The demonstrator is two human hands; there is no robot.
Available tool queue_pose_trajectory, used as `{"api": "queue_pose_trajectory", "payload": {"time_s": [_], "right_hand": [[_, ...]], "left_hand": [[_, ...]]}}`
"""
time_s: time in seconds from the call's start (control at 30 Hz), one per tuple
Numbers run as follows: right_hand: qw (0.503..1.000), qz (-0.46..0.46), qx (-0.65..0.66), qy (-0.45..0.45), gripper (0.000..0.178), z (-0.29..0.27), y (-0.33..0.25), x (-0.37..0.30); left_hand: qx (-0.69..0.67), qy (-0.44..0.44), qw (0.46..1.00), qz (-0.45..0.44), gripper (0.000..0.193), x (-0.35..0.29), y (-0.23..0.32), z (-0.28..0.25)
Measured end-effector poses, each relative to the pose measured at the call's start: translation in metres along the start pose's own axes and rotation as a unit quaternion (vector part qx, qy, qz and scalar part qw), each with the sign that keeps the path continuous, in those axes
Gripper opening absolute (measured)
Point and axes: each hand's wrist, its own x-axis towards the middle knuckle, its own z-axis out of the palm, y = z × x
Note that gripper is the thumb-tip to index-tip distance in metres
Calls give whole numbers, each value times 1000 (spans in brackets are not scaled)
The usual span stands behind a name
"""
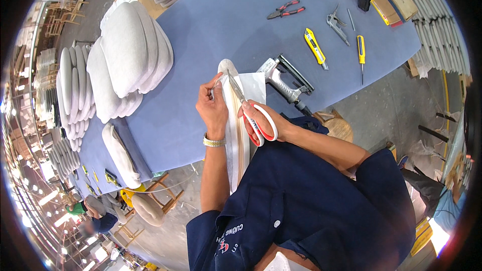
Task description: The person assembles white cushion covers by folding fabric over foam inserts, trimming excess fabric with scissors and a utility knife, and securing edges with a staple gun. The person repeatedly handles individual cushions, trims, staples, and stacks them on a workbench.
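A pair of scissors (236,91) with white and red handles is in my right hand (280,121), fingers through the loops. Its blades point away from me, at the far end of a pale grey upholstered pad (234,140) standing on edge, with tan layers along its side. My left hand (213,109), with a watch at the wrist, pinches the pad's fabric edge beside the blade tips. A white flap of cloth (255,86) sticks out to the right, behind the blades. Whether the blades are cutting cloth, I cannot tell.
On the blue table (216,25) lie a staple gun (288,83), a yellow utility knife (315,46), pliers (286,9), a grey hand tool (337,26) and a yellow screwdriver (361,50). Grey cushions (133,50) are stacked at left. A wooden stool (337,126) stands at right.
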Motion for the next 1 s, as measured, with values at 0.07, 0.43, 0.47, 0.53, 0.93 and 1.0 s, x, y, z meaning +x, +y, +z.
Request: {"api": "queue_pose_trajectory", "payload": {"time_s": [0.07,0.43,0.47,0.53,0.93,1.0], "right_hand": [[1000,-5,-2,0,59,-2,1,2],[998,-32,-43,36,58,-2,0,6],[998,-38,-41,40,57,-3,2,6],[997,-49,-37,47,55,-4,5,7],[998,3,-53,44,52,-2,-5,3],[999,7,-45,30,54,-3,-4,3]], "left_hand": [[3,-4,1000,-4,7,1,1,-1],[35,-14,999,39,8,-4,-3,-1],[43,-15,999,28,8,-4,-1,-1],[58,-18,998,6,9,-3,3,-1],[74,18,994,77,10,7,4,3],[53,10,997,58,11,11,5,2]]}}
